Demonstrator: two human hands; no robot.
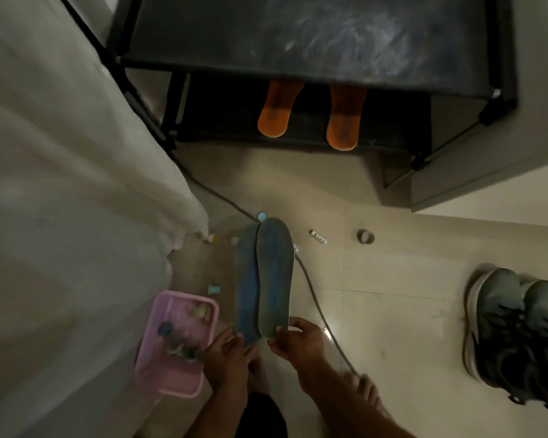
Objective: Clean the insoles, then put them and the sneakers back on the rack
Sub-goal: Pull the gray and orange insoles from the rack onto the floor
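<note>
Two blue insoles are held side by side above the floor, toes pointing away from me. My left hand (227,355) pinches the heel of the left insole (246,289). The right insole (274,276) slightly overlaps it, and my right hand (295,343) pinches its heel. A pair of grey-green sneakers (516,336) lies on the floor at the right. The black shoe rack (298,36) stands ahead, with two orange insoles (277,112) (344,121) on its lower shelf.
A pink basket (174,343) with small items sits on the floor by my left hand. A cable (317,298) runs across the tiles under the insoles. A tape ring (365,237) and small scraps lie near. White fabric (60,184) fills the left. My bare foot (366,390) is below.
</note>
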